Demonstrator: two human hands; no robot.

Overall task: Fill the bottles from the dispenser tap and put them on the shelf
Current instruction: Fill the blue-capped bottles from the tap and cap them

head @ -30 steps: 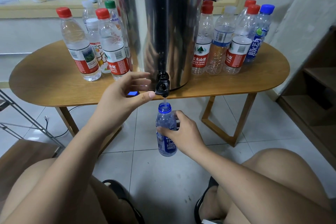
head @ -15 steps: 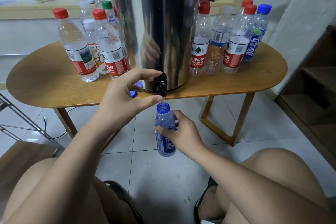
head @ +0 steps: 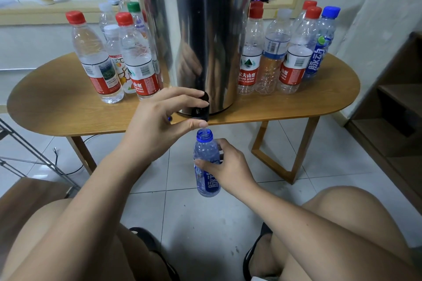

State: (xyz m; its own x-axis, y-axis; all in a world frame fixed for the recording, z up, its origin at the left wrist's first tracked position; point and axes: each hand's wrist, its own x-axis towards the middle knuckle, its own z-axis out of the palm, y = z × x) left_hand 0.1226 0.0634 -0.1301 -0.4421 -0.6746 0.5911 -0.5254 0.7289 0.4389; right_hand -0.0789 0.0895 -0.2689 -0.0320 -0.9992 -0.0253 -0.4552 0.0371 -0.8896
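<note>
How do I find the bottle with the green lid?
Find the big steel dispenser on the table. On its left, look at the back, close beside it. That bottle alone has a green cap; neighbouring caps are red, white or black.

The dispenser (head: 194, 29) runs off the top edge, so its lid is out of view. The left hand (head: 157, 121) covers much of the black tap (head: 201, 113), and a blue sliver (head: 169, 118) peeks out beside its palm, too little to name. The right hand (head: 228, 166) hides part of the label on the bottle (head: 206, 150). The shelf (head: 399, 102) is cut by the right edge. The rear bottles (head: 123, 1) stand half hidden behind others and the dispenser
</note>
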